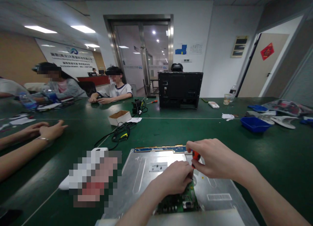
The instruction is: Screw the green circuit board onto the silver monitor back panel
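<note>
A silver metal panel (141, 167) lies on the green table, with a blue circuit strip (156, 149) along its far edge and a green circuit board (181, 201) near its middle. My right hand (212, 157) is closed around the orange and black handle of a screwdriver (196, 156), held upright above the board. Just left of the tool, my left hand (174, 177) rests over the board's far end with its fingers bent together. Whatever its fingertips hold is hidden, as is the screwdriver's tip.
Black cables (119, 133) and a small open box (119, 118) sit beyond the panel. A blue tray (255, 124) is at the right, a black monitor back (180, 91) at the far side. Another person's hands (50, 130) are at the left; other people sit further off.
</note>
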`<state>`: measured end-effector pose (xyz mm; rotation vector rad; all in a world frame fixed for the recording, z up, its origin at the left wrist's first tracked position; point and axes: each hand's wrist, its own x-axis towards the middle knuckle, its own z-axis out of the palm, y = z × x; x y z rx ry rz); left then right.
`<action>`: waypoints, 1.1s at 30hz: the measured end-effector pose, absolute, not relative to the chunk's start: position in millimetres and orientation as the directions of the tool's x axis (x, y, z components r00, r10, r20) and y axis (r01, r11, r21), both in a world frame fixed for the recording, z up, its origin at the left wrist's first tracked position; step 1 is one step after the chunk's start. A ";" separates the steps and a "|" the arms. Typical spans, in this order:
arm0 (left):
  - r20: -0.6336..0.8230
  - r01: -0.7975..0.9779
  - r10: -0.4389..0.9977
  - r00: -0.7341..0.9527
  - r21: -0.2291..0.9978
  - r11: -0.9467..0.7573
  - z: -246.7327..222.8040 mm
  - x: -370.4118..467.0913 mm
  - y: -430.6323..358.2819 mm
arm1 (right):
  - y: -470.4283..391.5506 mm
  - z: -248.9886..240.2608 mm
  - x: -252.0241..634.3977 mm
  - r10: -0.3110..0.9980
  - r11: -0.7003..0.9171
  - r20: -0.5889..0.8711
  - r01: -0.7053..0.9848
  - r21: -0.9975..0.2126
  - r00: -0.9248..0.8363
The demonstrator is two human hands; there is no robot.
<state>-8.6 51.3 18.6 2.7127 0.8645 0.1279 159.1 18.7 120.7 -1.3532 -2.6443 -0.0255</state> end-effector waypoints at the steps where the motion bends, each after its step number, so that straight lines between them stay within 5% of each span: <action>1: -0.002 0.554 0.581 0.814 0.302 -0.776 18.4 -8.6 51.2 | 18.5 120.8 158.8 0.802 0.589 0.161 0.806 -0.058 -0.575; 33: -0.007 0.565 0.588 0.809 0.284 -0.774 19.0 -7.3 48.1 | 20.4 121.9 159.8 0.804 0.592 0.124 0.801 -0.087 -0.581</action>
